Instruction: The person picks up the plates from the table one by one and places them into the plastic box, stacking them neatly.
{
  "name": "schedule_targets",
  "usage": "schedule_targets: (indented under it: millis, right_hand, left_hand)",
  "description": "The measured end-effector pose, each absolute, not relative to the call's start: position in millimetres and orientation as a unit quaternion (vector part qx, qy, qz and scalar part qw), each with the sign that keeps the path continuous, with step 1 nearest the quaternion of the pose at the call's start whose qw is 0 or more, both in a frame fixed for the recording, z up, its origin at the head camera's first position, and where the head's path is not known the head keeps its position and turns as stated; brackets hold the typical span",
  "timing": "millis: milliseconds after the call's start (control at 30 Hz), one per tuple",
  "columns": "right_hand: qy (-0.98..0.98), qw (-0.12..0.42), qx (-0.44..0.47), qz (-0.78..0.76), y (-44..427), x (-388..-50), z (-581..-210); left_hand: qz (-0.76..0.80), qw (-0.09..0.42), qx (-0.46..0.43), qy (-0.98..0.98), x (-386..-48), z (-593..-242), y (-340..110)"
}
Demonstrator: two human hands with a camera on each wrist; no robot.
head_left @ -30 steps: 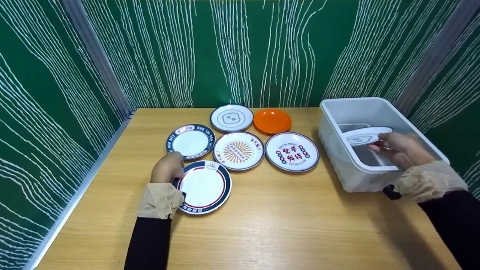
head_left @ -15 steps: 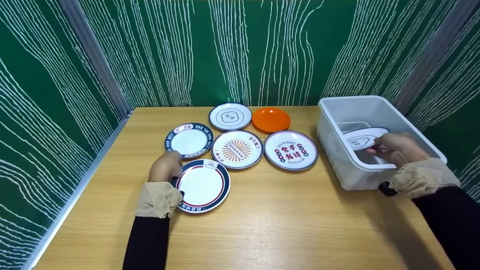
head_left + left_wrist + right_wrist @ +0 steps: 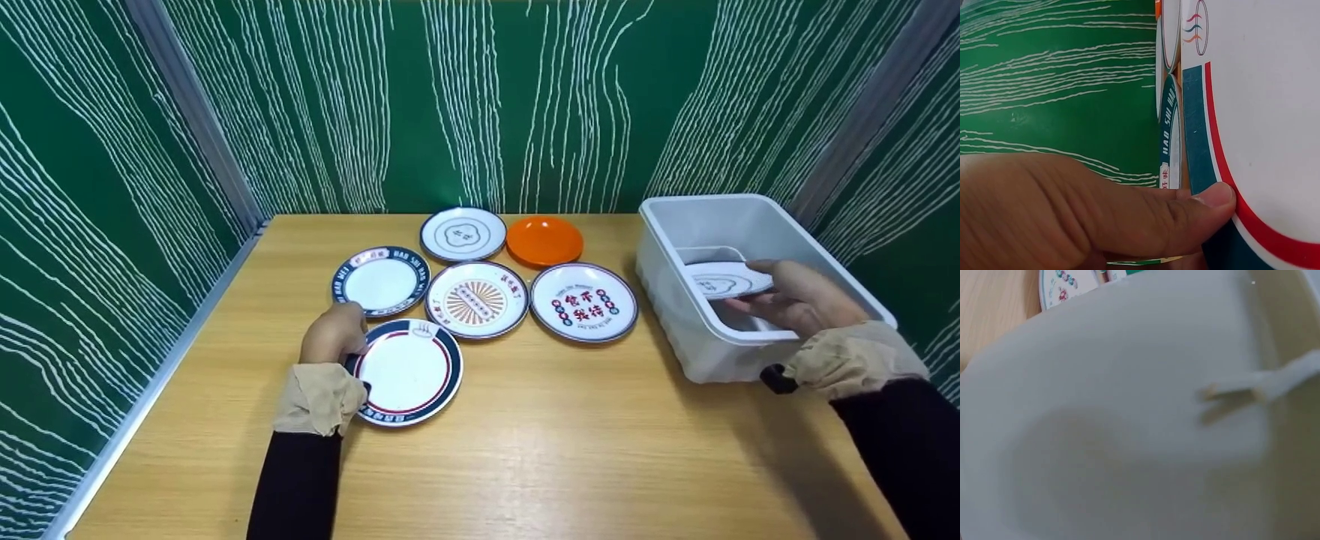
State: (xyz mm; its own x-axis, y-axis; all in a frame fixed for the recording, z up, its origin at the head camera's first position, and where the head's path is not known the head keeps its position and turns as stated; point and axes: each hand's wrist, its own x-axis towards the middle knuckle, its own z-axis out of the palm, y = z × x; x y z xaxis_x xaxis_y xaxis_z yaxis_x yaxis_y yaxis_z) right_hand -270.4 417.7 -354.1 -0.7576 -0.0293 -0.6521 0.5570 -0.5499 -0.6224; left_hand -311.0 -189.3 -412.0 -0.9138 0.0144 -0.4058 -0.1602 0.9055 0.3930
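Head view — bin wall (image 3: pixel 675 315) between pinched plate (image 3: pixel 718 283) and orange plate (image 3: pixel 545 241)

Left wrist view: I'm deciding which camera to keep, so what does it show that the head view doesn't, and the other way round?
Only the left wrist view clearly shows the thumbnail of the left hand and the red, blue and orange of the wavy lines on the red-ringed plate. Only the head view shows the white bin and the right hand, holding a white plate in it. Both show the left hand gripping the red-ringed plate, the lettered plate and the green wall.
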Motion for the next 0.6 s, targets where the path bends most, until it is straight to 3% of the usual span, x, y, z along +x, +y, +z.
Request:
schedule_targets:
  millis: [600]
  right_hand:
    - [0.447, 0.197, 0.321, -0.812, 412.6, -267.3, -349.3]
  left_hand:
    - [0.218, 0.227, -0.059, 0.948, -313.3, -408.8, -186.0]
